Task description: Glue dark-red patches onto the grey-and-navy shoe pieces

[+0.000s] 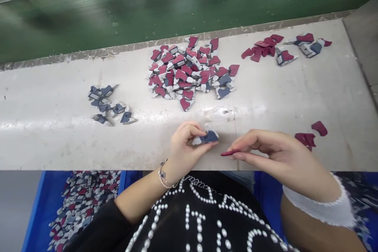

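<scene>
Near the table's front edge, my left hand (187, 147) pinches a small blue and white plastic piece (210, 137), its blue face turned up. Just to the right, my right hand (265, 151) grips a thin dark-red plastic piece (228, 152) between thumb and fingers, seen edge-on. The two pieces are close but apart. Beyond my hands lies a large pile of pieces (184, 73), mostly red-faced on white and blue bodies. By my right wrist, several loose red pieces (307, 139) rest on the table.
A small group of blue and white pieces (104, 107) lies left on the white table (53, 134). At the back right are a heap of red pieces (261, 48) and several assembled ones (311, 48). Blue bins (37, 212) full of pieces stand below the front edge. A green strip (177, 4) runs behind.
</scene>
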The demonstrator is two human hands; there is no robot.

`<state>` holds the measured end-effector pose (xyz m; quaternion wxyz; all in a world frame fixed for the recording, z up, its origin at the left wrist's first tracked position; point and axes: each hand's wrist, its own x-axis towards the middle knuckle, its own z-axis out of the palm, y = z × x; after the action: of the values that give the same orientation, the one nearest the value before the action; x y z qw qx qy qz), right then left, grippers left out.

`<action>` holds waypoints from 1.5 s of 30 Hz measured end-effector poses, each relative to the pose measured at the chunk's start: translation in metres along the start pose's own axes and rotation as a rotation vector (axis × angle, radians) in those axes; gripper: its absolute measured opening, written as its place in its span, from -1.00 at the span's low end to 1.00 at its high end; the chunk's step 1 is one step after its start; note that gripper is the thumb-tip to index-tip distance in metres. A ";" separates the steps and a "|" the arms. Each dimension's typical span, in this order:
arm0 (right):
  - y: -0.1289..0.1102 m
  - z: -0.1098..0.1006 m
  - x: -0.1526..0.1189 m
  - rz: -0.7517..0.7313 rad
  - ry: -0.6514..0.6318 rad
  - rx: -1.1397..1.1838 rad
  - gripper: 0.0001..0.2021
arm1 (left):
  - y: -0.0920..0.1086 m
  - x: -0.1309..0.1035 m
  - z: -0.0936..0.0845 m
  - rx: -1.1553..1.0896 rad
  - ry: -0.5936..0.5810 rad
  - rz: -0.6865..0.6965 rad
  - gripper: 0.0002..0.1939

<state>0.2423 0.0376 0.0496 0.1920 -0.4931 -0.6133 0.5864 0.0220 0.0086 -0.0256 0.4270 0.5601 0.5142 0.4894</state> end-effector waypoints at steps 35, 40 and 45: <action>-0.016 0.018 0.025 0.110 0.071 -0.064 -0.71 | 0.009 0.008 -0.012 0.125 -0.069 0.354 -0.74; -0.021 0.016 0.020 0.087 0.053 -0.065 -0.76 | 0.018 0.009 -0.017 0.058 -0.111 0.341 -0.74; -0.020 0.014 0.022 0.011 -0.103 0.006 -0.77 | 0.025 0.009 -0.023 -0.050 -0.176 0.284 -0.69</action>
<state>0.2133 0.0518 0.0572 0.1583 -0.4651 -0.6177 0.6141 0.0036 0.0143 0.0032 0.4108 0.6571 0.3783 0.5063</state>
